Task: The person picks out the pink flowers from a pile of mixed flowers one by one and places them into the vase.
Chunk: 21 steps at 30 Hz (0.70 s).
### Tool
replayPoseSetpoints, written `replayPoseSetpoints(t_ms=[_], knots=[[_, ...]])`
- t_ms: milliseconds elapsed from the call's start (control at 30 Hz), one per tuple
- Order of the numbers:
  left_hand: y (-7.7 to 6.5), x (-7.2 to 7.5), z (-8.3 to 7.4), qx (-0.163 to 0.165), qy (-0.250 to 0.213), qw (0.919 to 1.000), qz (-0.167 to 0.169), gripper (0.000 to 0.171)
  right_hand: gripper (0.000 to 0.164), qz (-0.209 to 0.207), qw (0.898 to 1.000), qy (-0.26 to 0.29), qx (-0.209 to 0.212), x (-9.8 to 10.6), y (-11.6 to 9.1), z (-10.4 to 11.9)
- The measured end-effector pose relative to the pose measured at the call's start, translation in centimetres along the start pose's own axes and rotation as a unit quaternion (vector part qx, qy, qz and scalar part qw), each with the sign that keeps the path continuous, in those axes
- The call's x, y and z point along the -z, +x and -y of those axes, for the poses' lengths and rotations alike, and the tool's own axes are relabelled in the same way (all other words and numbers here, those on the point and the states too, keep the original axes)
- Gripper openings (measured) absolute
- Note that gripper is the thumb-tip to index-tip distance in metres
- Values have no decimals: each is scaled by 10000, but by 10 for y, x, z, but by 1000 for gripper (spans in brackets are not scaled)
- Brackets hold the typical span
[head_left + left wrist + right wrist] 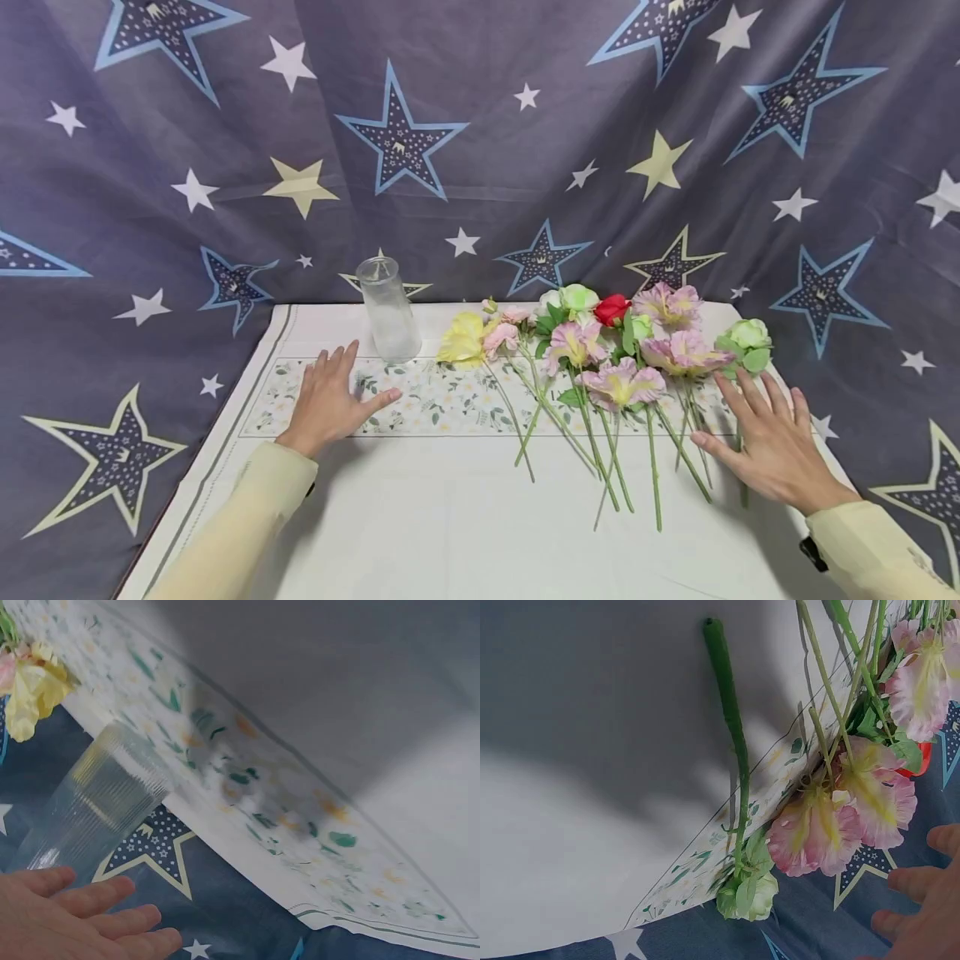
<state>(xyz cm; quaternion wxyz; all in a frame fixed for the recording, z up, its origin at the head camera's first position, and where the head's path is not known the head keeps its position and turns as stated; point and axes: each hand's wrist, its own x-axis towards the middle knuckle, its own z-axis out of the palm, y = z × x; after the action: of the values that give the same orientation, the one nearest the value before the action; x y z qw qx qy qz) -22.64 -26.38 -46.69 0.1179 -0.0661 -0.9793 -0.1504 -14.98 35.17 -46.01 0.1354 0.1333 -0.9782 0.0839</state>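
Note:
My left hand hovers over the left part of the table with fingers spread, holding nothing. Just beyond it stands a clear ribbed glass vase, also seen past the fingertips in the left wrist view as a vase. On the right, my right hand is spread above the stems, also holding nothing. Near its fingertips lie a pink-and-yellow flower and a pale green flower. Other artificial flowers lie toward the middle: a yellow one, a red rose and several pink ones, their green stems pointing toward me.
A white tablecloth with a printed floral band covers the table. Behind and beside it hangs a dark star-patterned curtain, close to the table's back edge and the vase.

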Motion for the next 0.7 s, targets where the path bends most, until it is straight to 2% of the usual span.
replayPoseSetpoints(t_ms=[167,367,700], knots=[[15,3,-2,223,-153,9996,-110,119,93,34,10000,15,-6,2,0,2],[36,10,-7,478,-455,9971,-391,123,92,77,10000,53,-22,1,-1,4],[66,14,-16,1130,-1034,9865,-573,126,93,54,10000,1,25,0,-1,7]])
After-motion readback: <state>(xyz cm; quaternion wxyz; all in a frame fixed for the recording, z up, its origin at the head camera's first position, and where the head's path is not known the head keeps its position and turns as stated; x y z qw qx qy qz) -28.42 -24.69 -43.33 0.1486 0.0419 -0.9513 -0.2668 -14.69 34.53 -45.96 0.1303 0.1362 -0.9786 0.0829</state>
